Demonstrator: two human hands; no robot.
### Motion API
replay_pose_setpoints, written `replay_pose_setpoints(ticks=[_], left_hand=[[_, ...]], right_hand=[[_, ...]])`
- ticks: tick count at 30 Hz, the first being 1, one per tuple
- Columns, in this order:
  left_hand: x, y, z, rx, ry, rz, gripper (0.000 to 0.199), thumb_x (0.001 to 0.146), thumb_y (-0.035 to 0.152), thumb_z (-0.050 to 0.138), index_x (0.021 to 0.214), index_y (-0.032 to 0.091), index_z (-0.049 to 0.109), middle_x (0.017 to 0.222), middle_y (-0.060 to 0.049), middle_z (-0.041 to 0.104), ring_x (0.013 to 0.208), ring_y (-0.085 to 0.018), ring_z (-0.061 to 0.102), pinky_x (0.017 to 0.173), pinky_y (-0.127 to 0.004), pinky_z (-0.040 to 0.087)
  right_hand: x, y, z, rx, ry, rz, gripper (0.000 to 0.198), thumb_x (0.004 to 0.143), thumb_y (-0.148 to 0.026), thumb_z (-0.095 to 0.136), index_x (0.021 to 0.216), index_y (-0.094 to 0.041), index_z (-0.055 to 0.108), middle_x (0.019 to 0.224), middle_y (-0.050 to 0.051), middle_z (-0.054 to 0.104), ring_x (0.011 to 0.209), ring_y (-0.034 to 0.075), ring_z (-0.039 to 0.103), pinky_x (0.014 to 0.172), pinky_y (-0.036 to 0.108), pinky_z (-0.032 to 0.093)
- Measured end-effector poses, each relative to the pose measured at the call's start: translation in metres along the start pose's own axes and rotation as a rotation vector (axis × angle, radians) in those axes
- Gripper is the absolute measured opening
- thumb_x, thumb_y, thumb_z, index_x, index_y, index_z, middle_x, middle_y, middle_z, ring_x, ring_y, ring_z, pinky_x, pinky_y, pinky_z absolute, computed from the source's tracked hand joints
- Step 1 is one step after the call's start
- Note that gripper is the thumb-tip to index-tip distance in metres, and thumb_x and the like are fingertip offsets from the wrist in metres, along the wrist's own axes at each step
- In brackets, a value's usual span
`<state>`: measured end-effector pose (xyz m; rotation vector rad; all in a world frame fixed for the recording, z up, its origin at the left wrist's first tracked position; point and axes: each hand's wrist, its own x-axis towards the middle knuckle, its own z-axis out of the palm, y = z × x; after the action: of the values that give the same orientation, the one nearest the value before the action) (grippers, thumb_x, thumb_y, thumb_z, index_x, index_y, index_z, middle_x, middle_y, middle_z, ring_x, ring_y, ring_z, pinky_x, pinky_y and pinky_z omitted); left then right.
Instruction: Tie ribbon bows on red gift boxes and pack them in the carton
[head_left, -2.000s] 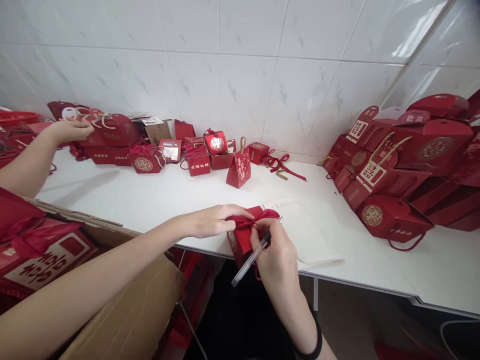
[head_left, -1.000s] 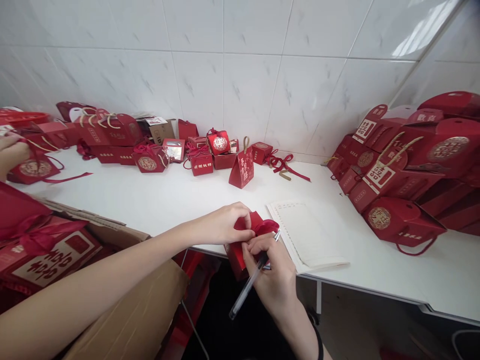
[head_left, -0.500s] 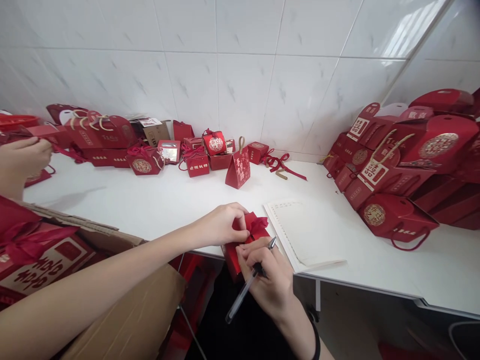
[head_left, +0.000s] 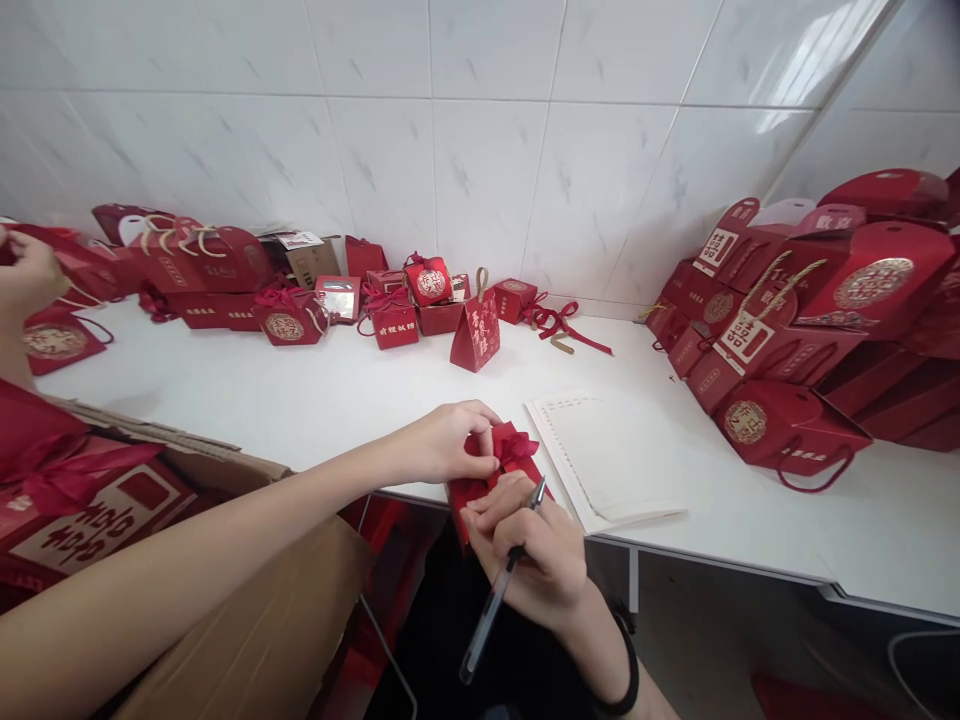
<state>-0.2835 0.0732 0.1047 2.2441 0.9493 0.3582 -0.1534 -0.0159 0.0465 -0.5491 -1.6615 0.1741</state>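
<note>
A red gift box (head_left: 466, 492) with a dark red ribbon bow (head_left: 517, 447) lies at the table's front edge, partly over it. My left hand (head_left: 459, 445) reaches across from the left, thumb and forefinger pinched on the ribbon beside the bow. My right hand (head_left: 534, 545) is closed round a clear pen (head_left: 486, 615), its tip pointing up and away from me. The thumb and fingertips of that hand also touch the box just below the bow. My fingers hide part of the box top.
An open notebook (head_left: 630, 460) lies right of the box. Red gift boxes (head_left: 795, 430) are piled at the right; smaller ones (head_left: 476, 335) line the wall. At left, a cardboard carton (head_left: 255, 610) borders the table, and another person's hand (head_left: 34, 275) handles a red box.
My right hand has shifted slightly left and down over the box, the pen tilting steeper. My left hand stays by the bow. The other person's hand has moved left and up.
</note>
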Motion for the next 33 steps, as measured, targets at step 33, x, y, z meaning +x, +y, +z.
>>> replay_pose_setpoints(ticks=[33], left_hand=[[0.004, -0.021, -0.014, 0.104, 0.129, 0.126, 0.014, 0.077, 0.031, 0.056, 0.073, 0.018, 0.059, 0.102, -0.003, 0.058, 0.092, -0.017, 0.056, 0.083, -0.031, 0.043]], right_hand=[[0.04, 0.063, -0.046, -0.03, -0.3, 0.71, 0.035, 0.085, -0.05, 0.051, 0.077, -0.017, 0.058, 0.076, 0.003, 0.061, 0.07, 0.017, 0.055, 0.063, 0.027, 0.043]])
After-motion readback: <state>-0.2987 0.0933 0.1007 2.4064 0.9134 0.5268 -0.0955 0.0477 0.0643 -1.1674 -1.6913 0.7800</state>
